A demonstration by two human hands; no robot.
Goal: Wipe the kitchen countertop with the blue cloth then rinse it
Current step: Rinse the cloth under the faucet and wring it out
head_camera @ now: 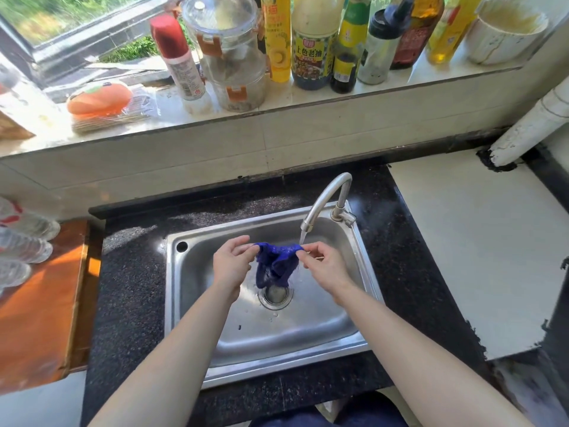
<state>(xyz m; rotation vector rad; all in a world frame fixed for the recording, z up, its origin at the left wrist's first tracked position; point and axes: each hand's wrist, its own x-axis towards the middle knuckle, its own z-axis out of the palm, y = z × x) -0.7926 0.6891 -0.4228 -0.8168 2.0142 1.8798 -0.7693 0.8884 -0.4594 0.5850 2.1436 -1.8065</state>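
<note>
Blue cloth [276, 266] hangs over the sink [311, 331], right above the drain [276, 295]. Left hand [230, 266] pinches one top corner and right hand [324, 268] pinches the other. Water runs from the tap [326, 198] onto the cloth near the right hand's fingers.

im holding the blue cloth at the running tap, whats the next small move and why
Probably slide the blue cloth slightly rightward. The left hand and right hand pinch its top corners over the sink, and the stream from the faucet lands only at the corner by the right hand, so the hanging middle seems barely rinsed.
</note>
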